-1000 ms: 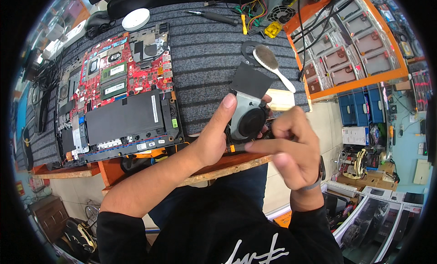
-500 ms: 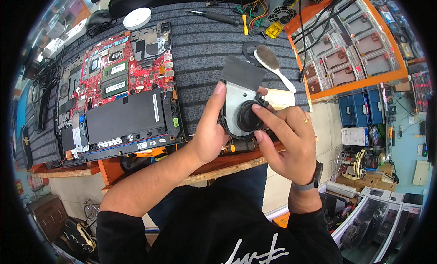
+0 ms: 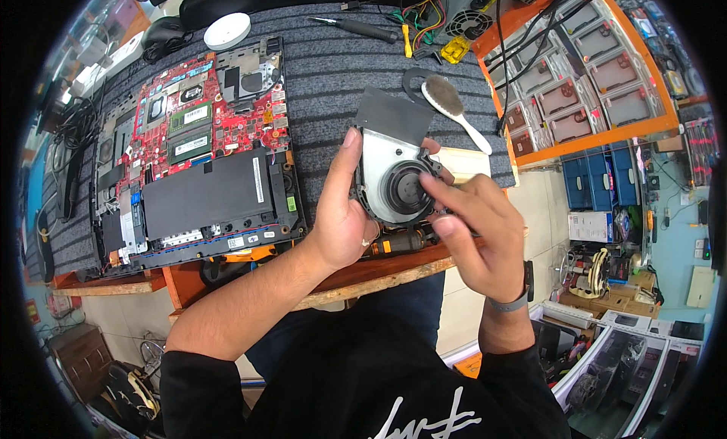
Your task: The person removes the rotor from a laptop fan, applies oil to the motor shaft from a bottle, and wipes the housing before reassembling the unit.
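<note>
A laptop cooling fan (image 3: 379,172), silver-faced with a round black hub and a dark grey flap at its top, is held up over the front edge of the bench. My left hand (image 3: 338,216) is closed around it, thumb along the left edge; fingertips show past the right edge. The index fingertip of my right hand (image 3: 485,238) is at the right side of the hub. That hand's thumb is apart from the index, and nothing is gripped between them. To the left lies an opened laptop base (image 3: 204,166) with a red circuit board and a black battery.
Beyond the fan lie a white-handled brush (image 3: 458,113), a black ring (image 3: 415,83), a screwdriver-like tool (image 3: 354,28) and a round white lid (image 3: 227,31). A bare fan with coloured wires (image 3: 468,24) sits at the back. An orange-framed drawer rack (image 3: 583,76) stands right.
The cooling fan has shifted slightly left and its face has turned more toward me. My right index finger has slid across the hub, and the right hand is tilted a little differently.
</note>
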